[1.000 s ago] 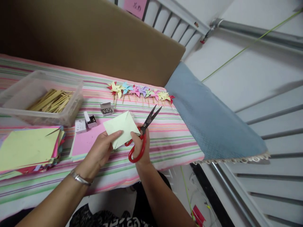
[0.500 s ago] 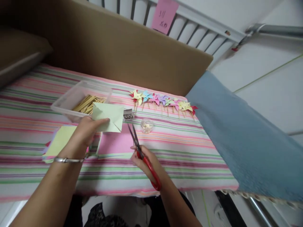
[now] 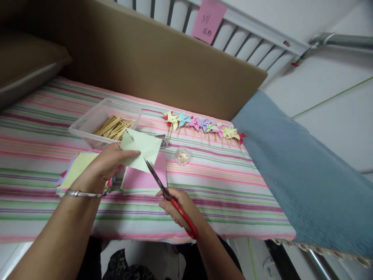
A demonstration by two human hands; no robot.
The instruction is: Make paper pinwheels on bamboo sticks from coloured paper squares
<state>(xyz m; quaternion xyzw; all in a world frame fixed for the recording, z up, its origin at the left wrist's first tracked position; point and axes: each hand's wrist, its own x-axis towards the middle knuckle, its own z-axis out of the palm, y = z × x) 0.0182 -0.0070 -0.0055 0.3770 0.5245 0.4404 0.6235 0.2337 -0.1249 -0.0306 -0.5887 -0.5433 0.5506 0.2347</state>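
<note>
The bench (image 3: pixel 233 216) is spread with a cloth (image 3: pixel 32 163) striped in pink, green, purple and white. Just beyond the left grip (image 3: pixel 107 161) sits an open, clear plastic bin (image 3: pixel 83 134). A stack of coloured paper (image 3: pixel 77 169), yellow on top, lies on the near-left side of that grip, partly hidden. Just right of the grip is a second stack (image 3: pixel 147 178), pink uppermost. A small open box (image 3: pixel 161 136), partly covered, stands farther out, to the right of the left grip. Beyond the right grip (image 3: pixel 176 202) is a small round clear container (image 3: pixel 187 150); farther out and to the right, a row of multicoloured pinwheels (image 3: pixel 204 125) lies with stems pointing back towards the near edge.
</note>
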